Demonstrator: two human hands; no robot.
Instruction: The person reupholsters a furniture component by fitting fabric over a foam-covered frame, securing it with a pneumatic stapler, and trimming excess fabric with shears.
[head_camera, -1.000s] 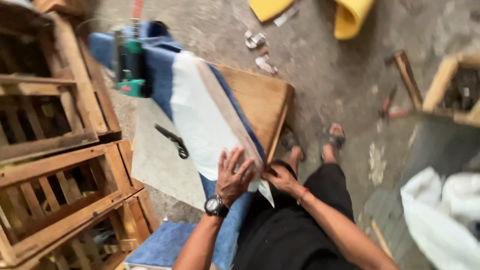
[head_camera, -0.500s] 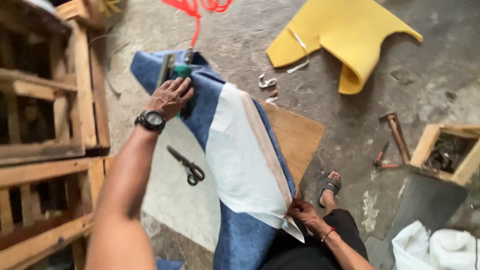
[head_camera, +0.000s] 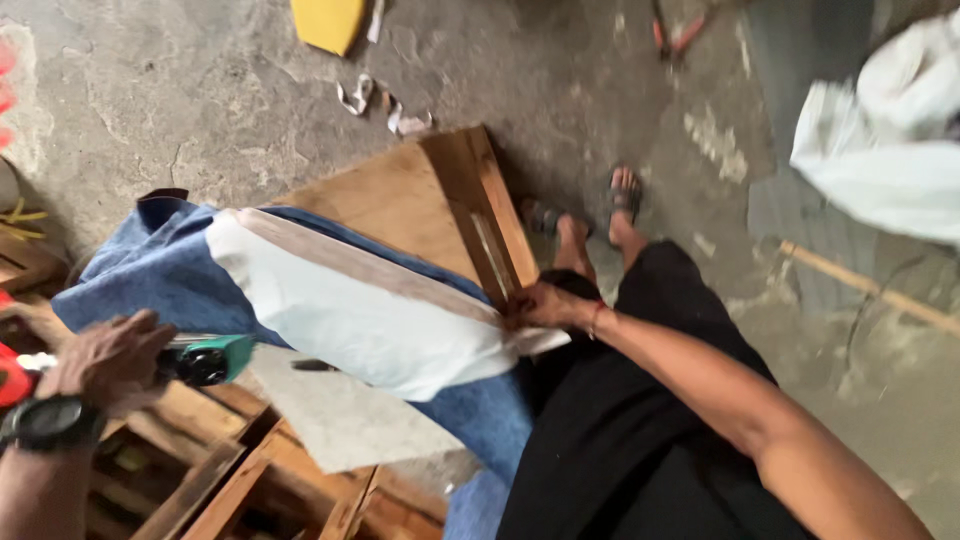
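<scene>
White padding (head_camera: 370, 320) and blue fabric (head_camera: 150, 270) already drape the wooden panel (head_camera: 400, 200). The left hand (head_camera: 110, 360) is closed around a green tool (head_camera: 205, 358), seemingly a stapler, while the right hand (head_camera: 545, 305) pinches the fabric at the panel's near corner; no fastening shows yet.

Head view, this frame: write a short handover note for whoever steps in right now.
Left hand, black watch on the wrist, grips a green-and-black handheld power tool over the wooden crates.
Right hand pinches the near end of the white fabric panel and the blue denim-like cloth beneath it.
Both cloths lie draped over a tilted wooden board on the concrete floor.
Done: fabric laid out and pulled along the board.
Left: no fastening is visible; the tool is not yet at the fabric.
</scene>
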